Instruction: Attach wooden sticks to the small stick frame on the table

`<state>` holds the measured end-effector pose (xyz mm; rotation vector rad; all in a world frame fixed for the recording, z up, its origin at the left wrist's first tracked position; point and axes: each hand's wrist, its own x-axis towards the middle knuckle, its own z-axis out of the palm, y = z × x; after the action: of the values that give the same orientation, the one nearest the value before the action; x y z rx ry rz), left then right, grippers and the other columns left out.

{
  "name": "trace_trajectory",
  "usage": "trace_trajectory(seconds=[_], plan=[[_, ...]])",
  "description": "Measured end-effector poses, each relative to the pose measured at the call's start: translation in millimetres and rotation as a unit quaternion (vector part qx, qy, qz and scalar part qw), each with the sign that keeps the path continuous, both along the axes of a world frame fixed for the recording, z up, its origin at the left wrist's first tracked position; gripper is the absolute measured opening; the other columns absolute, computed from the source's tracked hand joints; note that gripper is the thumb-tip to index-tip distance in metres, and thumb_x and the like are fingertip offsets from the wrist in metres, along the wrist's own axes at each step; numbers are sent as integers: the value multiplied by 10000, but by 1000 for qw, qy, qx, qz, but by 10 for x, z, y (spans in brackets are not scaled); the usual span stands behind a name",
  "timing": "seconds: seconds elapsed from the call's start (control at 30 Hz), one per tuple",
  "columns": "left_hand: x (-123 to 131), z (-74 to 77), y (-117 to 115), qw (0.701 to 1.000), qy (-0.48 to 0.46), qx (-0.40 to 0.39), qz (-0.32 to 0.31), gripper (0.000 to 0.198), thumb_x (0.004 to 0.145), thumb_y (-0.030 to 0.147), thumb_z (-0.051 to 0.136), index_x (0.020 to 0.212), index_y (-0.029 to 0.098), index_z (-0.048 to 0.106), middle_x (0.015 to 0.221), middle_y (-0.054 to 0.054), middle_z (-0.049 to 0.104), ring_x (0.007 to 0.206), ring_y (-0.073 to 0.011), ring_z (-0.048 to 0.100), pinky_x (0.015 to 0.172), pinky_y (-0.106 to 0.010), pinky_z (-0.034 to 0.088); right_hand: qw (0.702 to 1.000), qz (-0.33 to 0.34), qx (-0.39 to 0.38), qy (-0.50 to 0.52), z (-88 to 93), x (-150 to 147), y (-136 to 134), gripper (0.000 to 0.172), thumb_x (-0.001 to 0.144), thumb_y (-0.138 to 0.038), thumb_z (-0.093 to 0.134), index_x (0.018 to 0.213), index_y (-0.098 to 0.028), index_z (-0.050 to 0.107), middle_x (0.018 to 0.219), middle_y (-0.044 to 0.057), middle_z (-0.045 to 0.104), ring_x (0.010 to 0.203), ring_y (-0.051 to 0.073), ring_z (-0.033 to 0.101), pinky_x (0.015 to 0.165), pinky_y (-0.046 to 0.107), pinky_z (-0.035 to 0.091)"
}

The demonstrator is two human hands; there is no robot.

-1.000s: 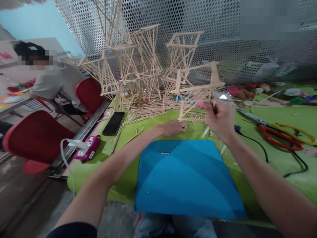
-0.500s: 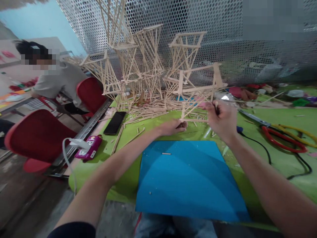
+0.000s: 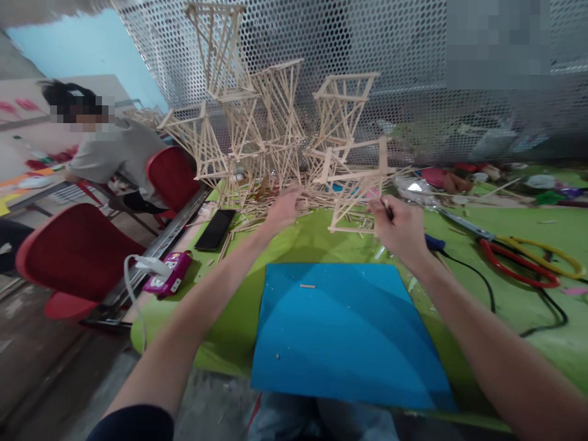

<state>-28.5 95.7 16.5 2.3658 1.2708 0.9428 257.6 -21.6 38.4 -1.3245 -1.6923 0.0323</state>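
Note:
My right hand (image 3: 400, 228) is closed around the near corner of a small frame of wooden sticks (image 3: 351, 179), holding it above the table with its open end tilted toward the back. My left hand (image 3: 285, 209) is stretched out over the edge of a pile of loose wooden sticks (image 3: 321, 197). Its fingers look extended and somewhat blurred, and no stick shows plainly between them. In front of me lies a blue board (image 3: 344, 337) with a short stick piece (image 3: 307, 286) on it.
Several stick towers (image 3: 225, 55) stand at the back against a perforated metallic sheet (image 3: 404, 37). At left are a black phone (image 3: 214, 229) and a purple power strip (image 3: 169, 274). Large scissors (image 3: 519, 260) and a blue-handled corded tool (image 3: 434, 242) lie right. A person (image 3: 114, 147) sits beyond red chairs.
My left hand has left the lower corner of the stick frame and moved up and left to the stick pile. The frame in my right hand has shifted slightly left and lower.

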Motion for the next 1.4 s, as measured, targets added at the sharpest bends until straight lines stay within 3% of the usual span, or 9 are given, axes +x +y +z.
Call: trace_trajectory(seconds=[0.17,0.33,0.5,0.73,0.83,0.97,1.17,1.3,1.4], plan=[[-365,-6,-100,998,27,-28,57,263,1066,321,504,1028,190,729,864,-46,794,755,-186,707,759,-298,533,995,57,-79,-36,-109,-148,-10,326,1025,-405,524,775,-241,654,602,31,671,601,217,639,648,337,419],[-496,-51,-340,999,36,-15,21,129,988,282,605,1071,199,660,1054,-72,787,871,-192,728,734,-290,511,982,63,-158,-88,-190,-283,-29,360,1029,-436,493,794,-237,679,677,57,733,607,225,643,637,336,394],[-503,57,-544,1000,10,-5,14,45,912,202,650,922,196,607,910,-53,757,771,-165,693,696,-271,499,971,81,-181,-133,-200,-353,-87,353,1048,-444,470,827,-244,659,761,68,768,696,236,690,661,323,400],[-689,64,-604,995,-85,10,44,91,890,271,703,864,196,659,794,-1,721,657,-126,587,648,-260,427,949,65,-220,-216,-255,-342,-15,322,1062,-343,455,878,-220,689,916,109,819,802,237,720,686,315,407],[-713,99,-622,993,-106,16,42,84,893,270,693,855,198,672,767,11,696,638,-117,550,634,-263,391,945,32,-195,-260,-302,-343,45,316,1050,-351,481,989,-205,754,944,129,826,821,263,728,695,329,422],[-705,162,-668,991,-127,13,32,69,938,268,651,915,203,646,818,4,686,653,-111,544,642,-254,407,963,43,-149,-222,-289,-330,53,302,1026,-373,540,1145,-189,747,905,111,827,764,275,730,706,346,453],[-649,142,-678,981,-195,-8,13,149,1058,342,574,1093,206,624,993,-48,697,759,-120,610,675,-246,481,989,27,-47,-141,-186,-150,65,249,986,-348,569,1113,-195,720,925,108,805,790,278,721,737,366,490],[-599,178,-786,980,-196,-7,14,360,1157,454,362,1092,214,621,797,-21,649,618,-127,551,605,-268,455,993,34,-29,-105,-151,-65,74,228,1008,-369,565,1099,-221,713,983,103,800,805,267,706,766,383,515],[-584,223,-908,994,-102,45,8,467,1159,490,356,928,204,643,655,-1,607,557,-130,535,609,-284,429,996,38,-14,-81,-126,-62,49,264,1042,-397,539,1160,-226,702,1058,123,791,901,292,713,842,424,540]])
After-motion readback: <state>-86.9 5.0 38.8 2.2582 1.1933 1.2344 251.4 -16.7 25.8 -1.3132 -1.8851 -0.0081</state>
